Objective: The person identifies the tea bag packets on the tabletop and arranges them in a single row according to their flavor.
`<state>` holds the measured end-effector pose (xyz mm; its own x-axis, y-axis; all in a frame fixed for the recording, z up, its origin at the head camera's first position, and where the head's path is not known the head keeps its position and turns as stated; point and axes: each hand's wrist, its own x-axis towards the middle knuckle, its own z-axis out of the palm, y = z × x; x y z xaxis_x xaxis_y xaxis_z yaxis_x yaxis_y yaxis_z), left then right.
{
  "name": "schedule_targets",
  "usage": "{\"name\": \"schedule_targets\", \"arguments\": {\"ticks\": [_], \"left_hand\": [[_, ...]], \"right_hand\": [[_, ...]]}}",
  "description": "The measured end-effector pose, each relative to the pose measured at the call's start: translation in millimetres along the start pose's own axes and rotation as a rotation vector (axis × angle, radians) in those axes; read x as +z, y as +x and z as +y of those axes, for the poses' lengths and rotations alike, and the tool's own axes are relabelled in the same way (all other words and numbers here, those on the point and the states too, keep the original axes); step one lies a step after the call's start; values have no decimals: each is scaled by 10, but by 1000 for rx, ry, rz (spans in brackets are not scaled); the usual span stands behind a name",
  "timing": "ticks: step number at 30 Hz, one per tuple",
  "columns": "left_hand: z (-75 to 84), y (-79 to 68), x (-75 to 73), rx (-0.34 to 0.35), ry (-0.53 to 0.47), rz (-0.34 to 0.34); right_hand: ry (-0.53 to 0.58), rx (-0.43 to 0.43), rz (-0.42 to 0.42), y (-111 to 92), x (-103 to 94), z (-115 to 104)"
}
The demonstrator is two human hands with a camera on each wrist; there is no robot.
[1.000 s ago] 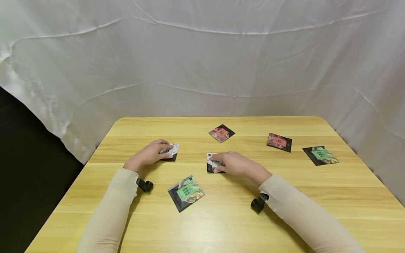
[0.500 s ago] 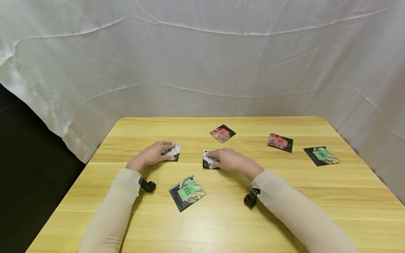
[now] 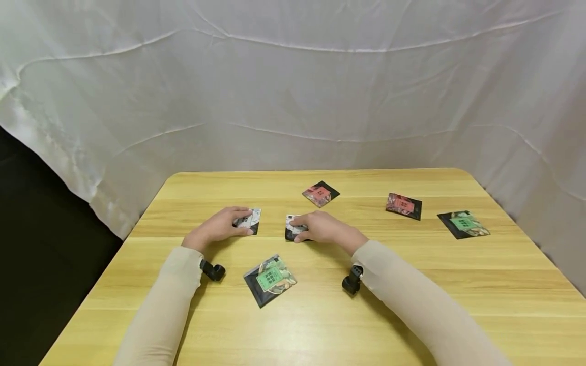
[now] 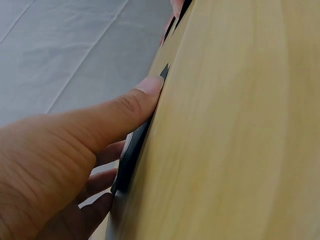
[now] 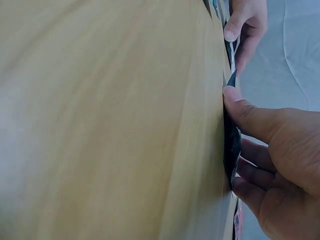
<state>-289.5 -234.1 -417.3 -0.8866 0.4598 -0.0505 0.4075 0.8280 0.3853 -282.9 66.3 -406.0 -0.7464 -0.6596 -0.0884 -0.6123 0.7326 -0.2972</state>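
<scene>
Two flat black-and-white sachets lie on the wooden table, one under each hand in the head view. My left hand (image 3: 220,224) rests on the left sachet (image 3: 253,219), thumb on its near side and fingers over its far side. In the left wrist view the thumb and bent fingers span this sachet (image 4: 134,155). My right hand (image 3: 322,227) holds the right sachet (image 3: 290,234) between thumb and fingers. In the right wrist view that sachet (image 5: 231,145) bulges slightly between them. A small gap separates the two sachets. Each hand covers part of its sachet.
Nearer the person lies a green-labelled sachet (image 3: 270,279). Behind the hands is a red-labelled sachet (image 3: 320,193), with another red sachet (image 3: 404,205) and a green sachet (image 3: 464,224) to the right. A pale curtain (image 3: 293,101) hangs behind the table (image 3: 412,295).
My right hand has slid its sachet leftward and slightly away from me, closing toward the left one. The left hand and its sachet have shifted only a little to the right.
</scene>
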Motion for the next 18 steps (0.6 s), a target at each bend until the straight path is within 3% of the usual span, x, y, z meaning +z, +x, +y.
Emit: {"name": "schedule_targets", "arguments": {"ticks": [18], "left_hand": [[3,13,37,19,15,20]], "right_hand": [[-35,6,39,202,56,-59]]}}
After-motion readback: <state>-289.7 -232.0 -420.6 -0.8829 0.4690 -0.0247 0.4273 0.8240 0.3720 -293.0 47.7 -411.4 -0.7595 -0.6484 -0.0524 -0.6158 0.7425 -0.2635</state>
